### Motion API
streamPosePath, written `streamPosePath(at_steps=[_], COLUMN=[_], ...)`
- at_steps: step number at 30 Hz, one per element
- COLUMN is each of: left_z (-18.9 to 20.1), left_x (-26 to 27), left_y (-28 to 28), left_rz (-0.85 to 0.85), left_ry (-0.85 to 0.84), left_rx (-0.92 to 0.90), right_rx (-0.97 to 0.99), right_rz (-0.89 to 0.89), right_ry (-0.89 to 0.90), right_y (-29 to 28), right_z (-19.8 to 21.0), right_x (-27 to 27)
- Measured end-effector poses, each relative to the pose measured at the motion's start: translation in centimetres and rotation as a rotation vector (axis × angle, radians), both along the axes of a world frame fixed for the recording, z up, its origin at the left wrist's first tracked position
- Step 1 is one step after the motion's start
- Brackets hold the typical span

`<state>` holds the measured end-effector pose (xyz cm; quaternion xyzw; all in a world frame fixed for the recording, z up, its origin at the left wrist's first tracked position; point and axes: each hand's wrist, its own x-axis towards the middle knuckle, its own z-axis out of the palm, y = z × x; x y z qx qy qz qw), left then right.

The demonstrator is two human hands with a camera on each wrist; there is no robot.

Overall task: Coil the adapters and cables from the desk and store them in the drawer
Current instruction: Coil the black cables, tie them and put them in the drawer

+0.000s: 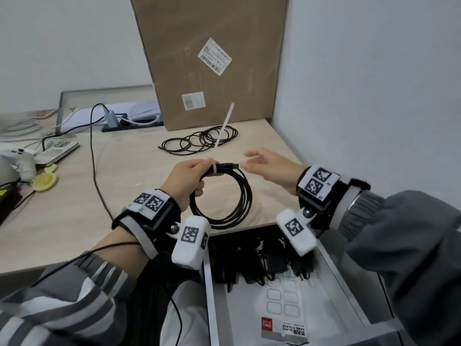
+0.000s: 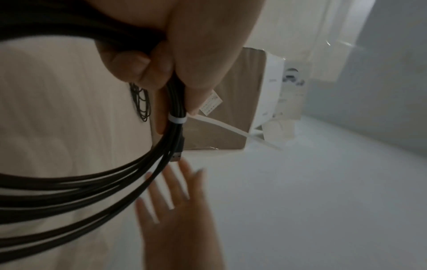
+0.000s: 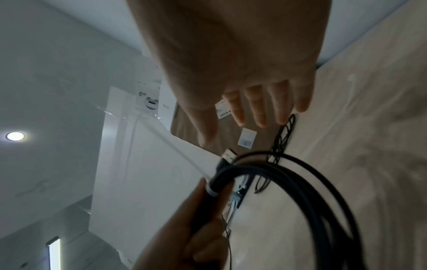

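securing stage: left hand (image 1: pixel 189 177) grips coiled black cable (image 1: pixel 234 196) at its white tie (image 1: pixel 214 168), right hand (image 1: pixel 268 166) released at 3 o'clock; next, probably drawer (image 1: pixel 334 265) at 6 o'clock.

A tall cardboard box (image 1: pixel 212 58) with shipping labels was stood against the wall at the back of the desk (image 1: pixel 74 208). A white game controller (image 1: pixel 18 158), a phone (image 1: pixel 58 148) and a yellow rubbery object (image 1: pixel 45 182) were seen at the left edge. A sticker sheet packet (image 1: pixel 287 328) was seen below.
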<state>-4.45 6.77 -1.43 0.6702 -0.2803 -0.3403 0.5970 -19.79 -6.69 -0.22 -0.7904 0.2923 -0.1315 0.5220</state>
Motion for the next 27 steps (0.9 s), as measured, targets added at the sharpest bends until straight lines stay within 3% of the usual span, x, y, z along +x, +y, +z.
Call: streamPosePath(at_steps=[3, 5, 7, 11, 16, 19, 22, 27], left_z=[0.0, -0.2, -0.4, -0.3, -0.1, -0.4, -1.7, -4.0], left_x=[-0.2, -0.5, -0.9, -2.5, -4.9, -7.1, -8.9, -11.2], left_y=[0.2, 0.3, 0.4, 1.1, 2.8, 3.6, 4.6, 6.4], left_rz=[-0.025, -0.028, -0.031, -0.024, -0.126, -0.129, -0.158, -0.205], left_ry=[0.232, 0.325, 0.336, 0.347, 0.258, 0.293, 0.125, -0.022], left_rx=[-0.03, -0.042, -0.023, 0.086, 0.28, 0.185, 0.07, 0.056], right_rx=[0.093, 0.214, 0.306, 0.298, 0.323, 0.292, 0.337, 0.475], right_rz=[0.087, 0.084, 0.053, 0.022, 0.012, -0.008, -0.027, -0.021], right_ry=[0.108, 0.068, -0.012, -0.03, -0.035, -0.019, -0.002, -0.021], right_y=[0.9, 1.6, 2.3, 3.5, 5.2, 5.9, 6.9, 9.1], right_z=[-1.7, -2.3, -2.4, -2.6, -3.0, -3.2, -3.8, -5.4], right_x=[-0.7, -1.1, -1.6, -3.1, -6.0, -7.7, -9.6, -13.0])
